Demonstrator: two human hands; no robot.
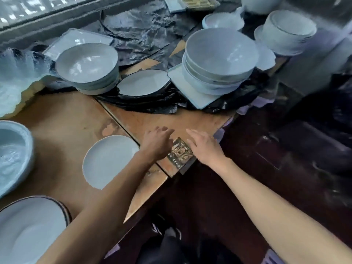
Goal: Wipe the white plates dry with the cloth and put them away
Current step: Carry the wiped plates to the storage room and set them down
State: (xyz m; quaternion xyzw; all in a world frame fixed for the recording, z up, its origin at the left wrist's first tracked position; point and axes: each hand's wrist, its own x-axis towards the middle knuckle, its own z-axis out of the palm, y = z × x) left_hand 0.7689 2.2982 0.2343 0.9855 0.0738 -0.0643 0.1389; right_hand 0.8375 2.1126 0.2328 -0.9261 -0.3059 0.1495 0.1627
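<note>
Nearest, at the counter's (62,130) left front edge, a dark-rimmed white plate (28,229) lies face up. Just beyond it a plain white plate (108,161) sits alone, glossy and bare. Both hands hover at the front corner over a small patterned dark card (181,154): left hand (156,143) and right hand (204,147) with fingers apart, gripping nothing. Farther back stand stacked white bowls (219,60), another bowl stack (89,65) and a dark-rimmed dish (142,82) on crumpled black plastic (141,29).
</note>
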